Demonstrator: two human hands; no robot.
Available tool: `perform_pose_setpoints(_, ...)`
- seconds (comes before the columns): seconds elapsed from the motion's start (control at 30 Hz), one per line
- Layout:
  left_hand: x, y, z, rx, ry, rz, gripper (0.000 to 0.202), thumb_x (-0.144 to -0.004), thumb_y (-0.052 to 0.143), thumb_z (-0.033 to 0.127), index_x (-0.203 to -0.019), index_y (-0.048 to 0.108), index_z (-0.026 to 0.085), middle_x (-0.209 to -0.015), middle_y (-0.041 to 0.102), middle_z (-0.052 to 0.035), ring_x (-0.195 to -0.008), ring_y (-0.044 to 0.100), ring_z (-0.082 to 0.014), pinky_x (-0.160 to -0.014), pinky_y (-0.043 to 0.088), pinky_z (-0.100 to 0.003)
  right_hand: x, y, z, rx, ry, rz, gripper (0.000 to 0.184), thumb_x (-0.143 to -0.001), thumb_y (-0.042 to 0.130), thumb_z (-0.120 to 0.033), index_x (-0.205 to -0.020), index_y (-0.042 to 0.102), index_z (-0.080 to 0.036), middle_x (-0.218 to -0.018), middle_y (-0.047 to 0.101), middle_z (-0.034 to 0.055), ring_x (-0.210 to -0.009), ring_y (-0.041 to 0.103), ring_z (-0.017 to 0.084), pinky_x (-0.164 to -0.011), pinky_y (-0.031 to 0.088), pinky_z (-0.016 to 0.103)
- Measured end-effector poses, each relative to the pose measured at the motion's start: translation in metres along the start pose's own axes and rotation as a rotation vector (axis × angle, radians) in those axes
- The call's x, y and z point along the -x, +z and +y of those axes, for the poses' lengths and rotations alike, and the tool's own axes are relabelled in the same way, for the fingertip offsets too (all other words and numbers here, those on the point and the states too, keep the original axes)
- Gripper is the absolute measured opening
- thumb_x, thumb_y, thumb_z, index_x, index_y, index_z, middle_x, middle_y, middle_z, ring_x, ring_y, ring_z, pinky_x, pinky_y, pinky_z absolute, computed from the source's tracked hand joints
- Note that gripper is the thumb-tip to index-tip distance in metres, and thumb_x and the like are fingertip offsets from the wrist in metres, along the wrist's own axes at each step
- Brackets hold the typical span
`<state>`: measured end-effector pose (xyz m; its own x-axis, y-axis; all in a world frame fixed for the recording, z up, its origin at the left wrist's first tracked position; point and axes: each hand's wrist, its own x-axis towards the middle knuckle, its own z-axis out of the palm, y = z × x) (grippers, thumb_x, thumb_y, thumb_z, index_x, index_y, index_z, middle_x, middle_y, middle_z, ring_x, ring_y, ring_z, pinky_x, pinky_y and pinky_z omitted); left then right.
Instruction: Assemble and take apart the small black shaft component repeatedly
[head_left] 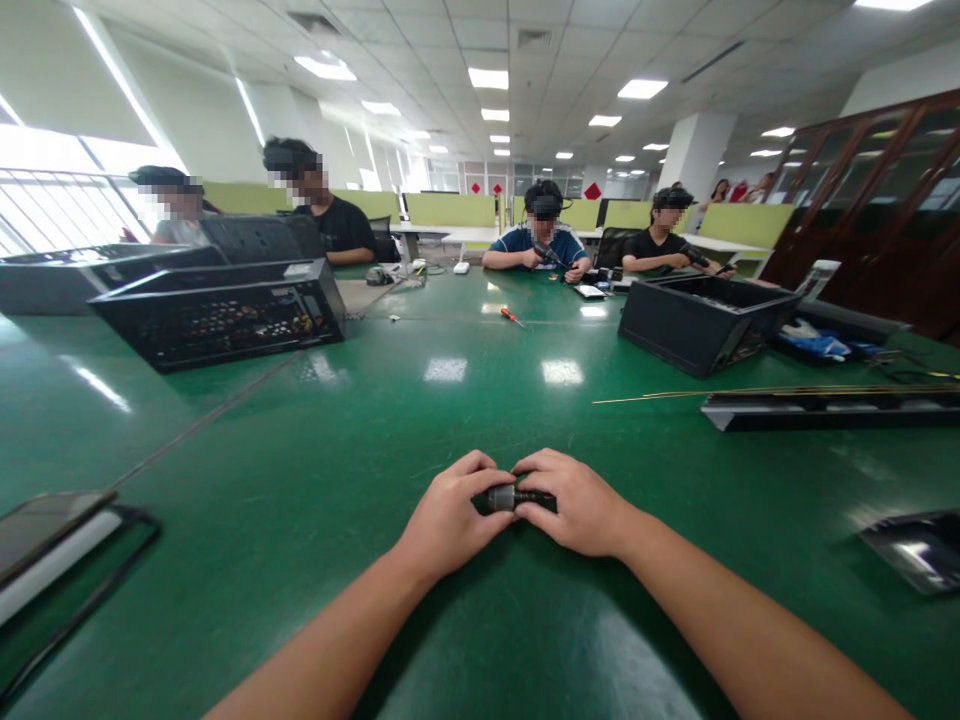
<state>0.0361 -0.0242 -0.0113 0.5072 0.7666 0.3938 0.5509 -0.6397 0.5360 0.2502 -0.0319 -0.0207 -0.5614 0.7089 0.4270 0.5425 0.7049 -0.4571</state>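
Between my two hands, a small dark cylindrical part (501, 498) with a grey collar and a ribbed, thinner section lies sideways, just above or on the green table (360, 420). My left hand (452, 515) is closed round its left end, with thumb and fingers on the grey collar. My right hand (576, 505) grips the ribbed right end, and the fingertips of both hands nearly meet. The fingers hide both ends of the part, so its exact kind does not show.
Black computer cases (225, 318) stand at the left; another case (667, 325) is at the right. An orange screwdriver (511, 316) lies farther back. Thin brass-coloured rods lie by a long black metal strip (825, 410). A flat panel (52, 530) is at left. Several people sit across.
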Motion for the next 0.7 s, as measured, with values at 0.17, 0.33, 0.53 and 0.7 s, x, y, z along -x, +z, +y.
perform_pose_setpoints(0.17,0.0005,-0.0003,0.0007,0.004,0.002,0.008,0.023,-0.076,0.077,0.018,-0.099,0.075,0.022,-0.095,0.064,-0.0029,-0.087,0.064,-0.0171,-0.079,0.051,-0.029,-0.0002,-0.0003,0.0003,0.01,-0.012,-0.027,0.018,-0.092,0.062,-0.021,-0.106,0.072,-0.018,-0.117,0.068,0.0084,-0.109,0.06,0.022,-0.099,0.048,0.038)
perform_pose_setpoints(0.33,0.0008,-0.0001,-0.0007,0.001,-0.001,0.015,0.024,-0.075,0.078,0.017,-0.098,0.076,0.021,-0.096,0.064,-0.0031,-0.087,0.064,-0.0172,-0.08,0.052,-0.029,-0.0001,-0.0009,-0.0005,0.034,-0.014,-0.043,0.018,-0.095,0.059,-0.023,-0.105,0.073,-0.018,-0.115,0.069,0.0083,-0.108,0.06,0.021,-0.097,0.049,0.038)
perform_pose_setpoints(0.53,0.0011,0.0001,-0.0014,-0.007,0.002,0.016,0.025,-0.074,0.078,0.017,-0.098,0.076,0.022,-0.095,0.064,-0.0026,-0.087,0.064,-0.0171,-0.08,0.052,-0.029,0.0,-0.0019,-0.001,0.046,-0.018,-0.058,0.018,-0.096,0.058,-0.024,-0.104,0.073,-0.018,-0.115,0.069,0.0081,-0.107,0.06,0.021,-0.096,0.049,0.038)
perform_pose_setpoints(0.7,0.0018,0.0001,-0.0011,-0.009,-0.004,0.014,0.025,-0.074,0.079,0.016,-0.098,0.076,0.023,-0.095,0.064,-0.002,-0.087,0.064,-0.0168,-0.08,0.052,-0.029,-0.0003,-0.0047,-0.0024,0.056,-0.018,-0.077,0.018,-0.096,0.058,-0.024,-0.103,0.074,-0.018,-0.114,0.069,0.0079,-0.106,0.06,0.021,-0.095,0.049,0.037)
